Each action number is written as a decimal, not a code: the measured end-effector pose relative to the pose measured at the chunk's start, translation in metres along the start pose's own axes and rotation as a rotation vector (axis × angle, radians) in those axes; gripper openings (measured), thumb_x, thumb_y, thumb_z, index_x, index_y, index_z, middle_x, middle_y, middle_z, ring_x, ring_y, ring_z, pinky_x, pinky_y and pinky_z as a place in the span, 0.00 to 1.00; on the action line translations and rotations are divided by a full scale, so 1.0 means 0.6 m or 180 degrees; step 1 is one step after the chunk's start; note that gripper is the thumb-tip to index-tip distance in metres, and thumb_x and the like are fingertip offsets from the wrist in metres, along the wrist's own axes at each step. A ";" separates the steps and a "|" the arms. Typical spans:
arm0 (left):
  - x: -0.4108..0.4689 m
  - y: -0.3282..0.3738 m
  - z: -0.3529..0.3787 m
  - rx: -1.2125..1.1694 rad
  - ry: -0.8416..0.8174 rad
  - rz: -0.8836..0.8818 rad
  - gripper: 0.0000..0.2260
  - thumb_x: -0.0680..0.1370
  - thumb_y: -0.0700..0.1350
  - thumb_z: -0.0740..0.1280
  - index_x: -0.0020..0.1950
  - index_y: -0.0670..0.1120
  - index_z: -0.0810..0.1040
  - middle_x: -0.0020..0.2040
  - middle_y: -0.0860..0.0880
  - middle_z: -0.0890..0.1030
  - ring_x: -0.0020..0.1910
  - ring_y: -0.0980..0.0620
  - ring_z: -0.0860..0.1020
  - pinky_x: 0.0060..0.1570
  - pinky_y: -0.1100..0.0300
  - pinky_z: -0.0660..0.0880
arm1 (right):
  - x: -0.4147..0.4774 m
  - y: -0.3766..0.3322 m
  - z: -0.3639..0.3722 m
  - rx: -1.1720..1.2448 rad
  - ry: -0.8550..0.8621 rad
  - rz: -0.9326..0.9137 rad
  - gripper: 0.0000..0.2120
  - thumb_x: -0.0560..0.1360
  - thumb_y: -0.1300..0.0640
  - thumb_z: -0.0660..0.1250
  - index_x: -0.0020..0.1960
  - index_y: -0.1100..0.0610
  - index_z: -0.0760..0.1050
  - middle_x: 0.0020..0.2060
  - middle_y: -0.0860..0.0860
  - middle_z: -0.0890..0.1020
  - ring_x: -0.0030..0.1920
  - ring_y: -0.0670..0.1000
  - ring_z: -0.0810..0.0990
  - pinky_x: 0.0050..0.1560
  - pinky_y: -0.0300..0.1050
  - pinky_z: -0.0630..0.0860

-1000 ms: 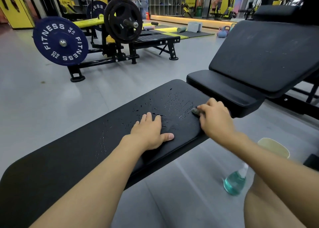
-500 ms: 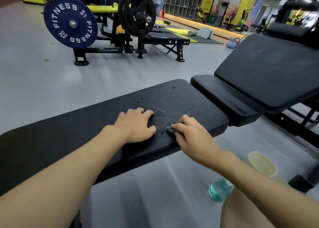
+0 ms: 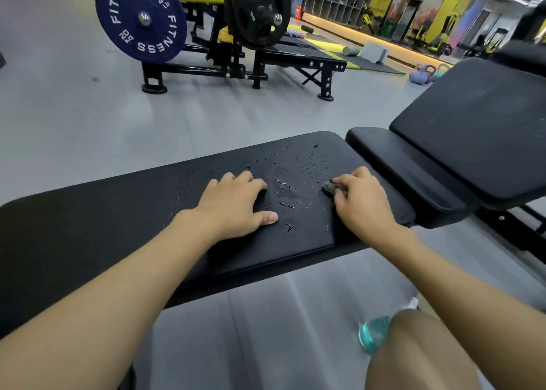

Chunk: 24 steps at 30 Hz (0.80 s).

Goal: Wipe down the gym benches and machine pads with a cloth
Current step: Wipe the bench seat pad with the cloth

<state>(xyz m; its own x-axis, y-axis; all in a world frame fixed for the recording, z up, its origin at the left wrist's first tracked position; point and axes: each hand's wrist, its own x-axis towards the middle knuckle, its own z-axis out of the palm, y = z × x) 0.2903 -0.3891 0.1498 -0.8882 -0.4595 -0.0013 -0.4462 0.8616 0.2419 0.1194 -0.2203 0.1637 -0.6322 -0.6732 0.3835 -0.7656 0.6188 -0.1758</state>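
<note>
A soft, light cloth (image 3: 331, 187), wadded small and likely damp, is pinched in the right grip (image 3: 363, 205) on the wet bench (image 3: 88, 227), best held bunched, while the left grip (image 3: 236, 206) rests palm-down, holding nothing.

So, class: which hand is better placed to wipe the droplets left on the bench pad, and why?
The right hand: it grips the small grey cloth on the bench pad, right beside the droplets. The left hand rests on the pad, holding nothing.
</note>
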 end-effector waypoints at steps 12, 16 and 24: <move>0.062 0.009 -0.035 -0.0028 -0.0204 -0.0261 0.31 0.65 0.66 0.77 0.60 0.53 0.73 0.55 0.55 0.73 0.59 0.50 0.72 0.46 0.53 0.70 | 0.039 -0.046 0.031 0.0276 -0.0399 -0.0895 0.13 0.78 0.57 0.62 0.58 0.55 0.81 0.50 0.54 0.72 0.49 0.60 0.74 0.51 0.52 0.73; 0.091 0.001 -0.045 -0.0117 -0.0289 -0.0537 0.30 0.64 0.67 0.76 0.58 0.53 0.72 0.54 0.54 0.73 0.55 0.49 0.73 0.48 0.53 0.68 | 0.070 -0.028 0.030 0.0581 -0.0757 -0.1388 0.13 0.78 0.57 0.63 0.61 0.55 0.80 0.51 0.53 0.75 0.51 0.59 0.76 0.54 0.54 0.74; 0.097 -0.036 -0.034 0.0242 -0.0526 -0.0403 0.49 0.58 0.83 0.56 0.73 0.60 0.59 0.71 0.52 0.67 0.70 0.46 0.68 0.66 0.47 0.67 | 0.089 -0.051 0.046 0.0598 -0.0844 -0.1628 0.13 0.79 0.54 0.61 0.59 0.54 0.79 0.50 0.50 0.72 0.49 0.55 0.74 0.54 0.51 0.73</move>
<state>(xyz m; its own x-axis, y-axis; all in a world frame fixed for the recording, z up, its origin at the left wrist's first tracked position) 0.2508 -0.4390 0.1643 -0.8276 -0.5290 -0.1875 -0.5568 0.8159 0.1557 0.1058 -0.2867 0.1643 -0.1681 -0.9594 0.2267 -0.9729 0.1243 -0.1951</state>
